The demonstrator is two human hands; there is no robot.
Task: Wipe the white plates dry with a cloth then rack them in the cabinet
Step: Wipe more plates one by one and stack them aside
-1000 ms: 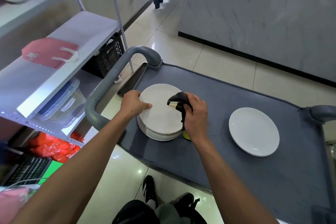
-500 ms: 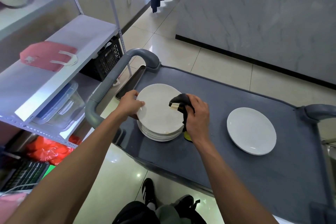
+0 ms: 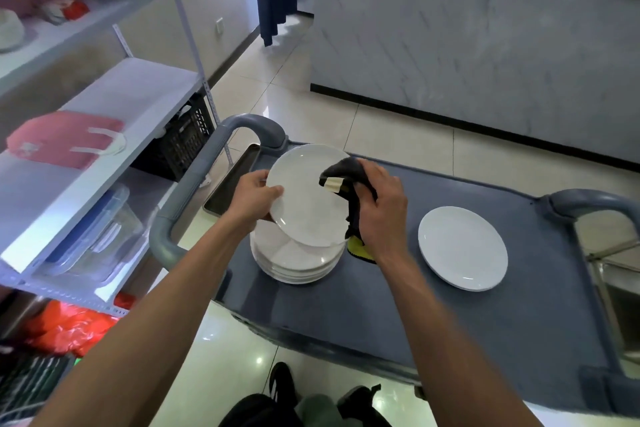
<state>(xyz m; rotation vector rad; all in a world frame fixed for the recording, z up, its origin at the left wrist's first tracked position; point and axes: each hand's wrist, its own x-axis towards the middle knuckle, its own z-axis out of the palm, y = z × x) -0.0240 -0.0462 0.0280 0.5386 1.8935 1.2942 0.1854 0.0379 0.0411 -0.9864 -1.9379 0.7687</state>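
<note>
On the grey cart worktop (image 3: pixel 381 305), the stack of round white plates (image 3: pixel 294 262) is the landmark; its count is hard to tell. The left hand (image 3: pixel 254 196) grips one round white plate (image 3: pixel 308 198) by its left rim, tilted just above the stack. The right hand (image 3: pixel 379 208) grips one dark cloth with a yellow side (image 3: pixel 346 184) against that plate's right edge. One more flat white plate (image 3: pixel 462 248) lies well right of the stack.
</note>
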